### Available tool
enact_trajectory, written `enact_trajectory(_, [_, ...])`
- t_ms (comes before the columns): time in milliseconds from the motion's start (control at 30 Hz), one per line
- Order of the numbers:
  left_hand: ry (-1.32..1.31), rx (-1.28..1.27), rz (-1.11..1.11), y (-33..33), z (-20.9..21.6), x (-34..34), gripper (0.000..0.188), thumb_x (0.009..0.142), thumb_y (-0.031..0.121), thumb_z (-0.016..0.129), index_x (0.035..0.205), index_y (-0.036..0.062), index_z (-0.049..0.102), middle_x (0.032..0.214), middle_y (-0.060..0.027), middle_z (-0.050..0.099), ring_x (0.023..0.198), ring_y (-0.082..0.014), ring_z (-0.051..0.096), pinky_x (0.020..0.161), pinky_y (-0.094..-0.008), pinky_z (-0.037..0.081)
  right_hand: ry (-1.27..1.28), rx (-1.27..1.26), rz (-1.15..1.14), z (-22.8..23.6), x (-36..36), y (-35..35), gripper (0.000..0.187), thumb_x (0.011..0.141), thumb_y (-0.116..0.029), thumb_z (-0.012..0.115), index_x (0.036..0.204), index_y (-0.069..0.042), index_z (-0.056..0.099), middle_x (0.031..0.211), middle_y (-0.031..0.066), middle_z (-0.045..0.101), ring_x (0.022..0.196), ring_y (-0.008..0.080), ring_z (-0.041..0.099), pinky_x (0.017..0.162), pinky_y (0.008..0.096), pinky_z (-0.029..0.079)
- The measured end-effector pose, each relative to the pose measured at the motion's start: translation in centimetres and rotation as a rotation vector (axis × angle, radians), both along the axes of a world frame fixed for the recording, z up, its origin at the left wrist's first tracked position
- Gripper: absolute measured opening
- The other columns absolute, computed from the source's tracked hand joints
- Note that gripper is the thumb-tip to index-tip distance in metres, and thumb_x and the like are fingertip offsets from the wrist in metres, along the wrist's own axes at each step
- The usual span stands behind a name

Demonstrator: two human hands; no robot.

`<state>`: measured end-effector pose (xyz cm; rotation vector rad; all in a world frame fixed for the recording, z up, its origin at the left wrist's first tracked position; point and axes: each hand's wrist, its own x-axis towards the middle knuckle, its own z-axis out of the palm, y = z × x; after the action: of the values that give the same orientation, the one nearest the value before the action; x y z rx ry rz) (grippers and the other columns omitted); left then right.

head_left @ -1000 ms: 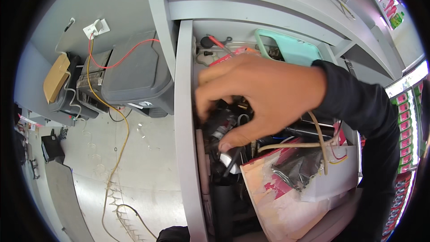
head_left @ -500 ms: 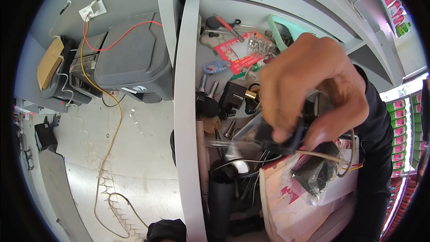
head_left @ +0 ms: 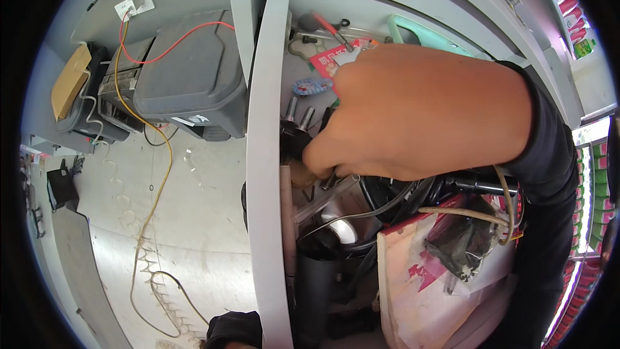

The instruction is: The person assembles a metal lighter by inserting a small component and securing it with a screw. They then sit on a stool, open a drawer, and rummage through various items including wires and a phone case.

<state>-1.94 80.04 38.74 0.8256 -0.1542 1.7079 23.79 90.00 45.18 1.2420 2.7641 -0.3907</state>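
Note:
My right hand (head_left: pixel 387 113) reaches from the right across the drawer (head_left: pixel 270 245), its back toward me. The fingers curl down among small things beside two bolts (head_left: pixel 300 116) and a round black piece (head_left: pixel 294 139); what they grip, if anything, is hidden. Just below the hand lie a clear plastic tube (head_left: pixel 329 197), a grey cable (head_left: pixel 368 213) and black parts (head_left: pixel 394 194). A blue patterned oval item (head_left: pixel 312 86) and a red printed card (head_left: pixel 326 59) sit beyond it. Of my left arm, a black sleeve (head_left: pixel 234 328) shows at the bottom edge, with only a sliver of hand.
In the drawer are a mint-green frame (head_left: pixel 429 35), a red-handled tool (head_left: pixel 330 29), a black cylinder (head_left: pixel 316 291) and a bagged dark item (head_left: pixel 462 245) on a torn box (head_left: pixel 420 297). Left of it, a grey lidded bin (head_left: pixel 187 84) stands near a yellow cable (head_left: pixel 169 161) on the floor.
My right hand has let go of a black object, which now lies lower in the drawer. The hand has moved left and down toward the bolts, covering the black box there.

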Motion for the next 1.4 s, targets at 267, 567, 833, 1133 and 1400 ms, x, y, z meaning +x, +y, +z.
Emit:
enact_trajectory(267, [0.006, 0.155, 0.086, 1.4, 0.0, 1.2, 0.046, 0.075, -0.012, 0.048, 0.053, 0.0229, 0.029, 0.045, 0.011, 0.044, 0.045, -0.0016, 0.021, 0.044, -0.0242, 0.008, -0.245, 0.227, 0.189, 1.1, -1.6, 0.5, 0.027, 0.075, -0.017, 0.068, 0.101, -0.022, 0.075, 0.055, 0.008, 0.056, 0.05, 0.0294, 0.058, 0.046, 0.0404, 0.043])
enact_trajectory(567, [-0.013, 0.282, -0.134, 2.7, -0.2, 0.9, 0.036, 0.082, -0.008, 0.053, 0.058, 0.0178, 0.048, 0.048, 0.006, 0.054, 0.045, -0.0039, 0.032, 0.045, -0.0242, 0.012, 0.313, -0.016, -0.1, 2.0, 1.3, 0.8, 0.011, 0.087, -0.007, 0.069, 0.096, -0.006, 0.063, 0.057, 0.0005, 0.056, 0.048, 0.0121, 0.05, 0.048, 0.0283, 0.038])
enact_trajectory(833, [1.66, 1.117, 1.414, 9.8, 0.4, -5.7, 0.027, 0.096, 0.014, 0.051, 0.071, 0.0049, 0.05, 0.067, -0.0054, 0.044, 0.063, -0.0153, 0.04, 0.058, -0.03, 0.028, 0.791, -0.209, -0.497, 1.4, 1.5, 0.5, 0.014, 0.099, -0.007, 0.056, 0.102, 0.006, 0.061, 0.068, -0.0039, 0.05, 0.057, 0.0014, 0.037, 0.053, 0.0235, 0.031])
enact_trajectory(1133, [1.2, 0.516, 0.327, 19.2, 1.5, 6.2, 0.03, 0.084, 0.01, 0.076, 0.113, -0.0004, 0.073, 0.096, -0.0072, 0.071, 0.092, -0.015, 0.059, 0.077, -0.0286, 0.041, 0.727, -0.194, -0.441, 0.7, 3.0, 1.1, 0.025, 0.097, -0.018, 0.06, 0.093, 0.006, 0.066, 0.069, 0.0026, 0.063, 0.06, 0.0066, 0.048, 0.057, 0.0268, 0.041])
enact_trajectory(1400, [0.959, 0.353, 0.113, 19.5, -0.5, 8.0, 0.02, 0.075, -0.001, 0.079, 0.095, 0.0027, 0.078, 0.089, -0.0047, 0.076, 0.084, -0.0166, 0.059, 0.075, -0.0314, 0.042, 0.846, -0.212, -0.45, 0.0, 2.8, 1.4, 0.026, 0.099, -0.019, 0.061, 0.09, 0.005, 0.066, 0.062, -0.0017, 0.05, 0.058, 0.0058, 0.038, 0.054, 0.0287, 0.033])
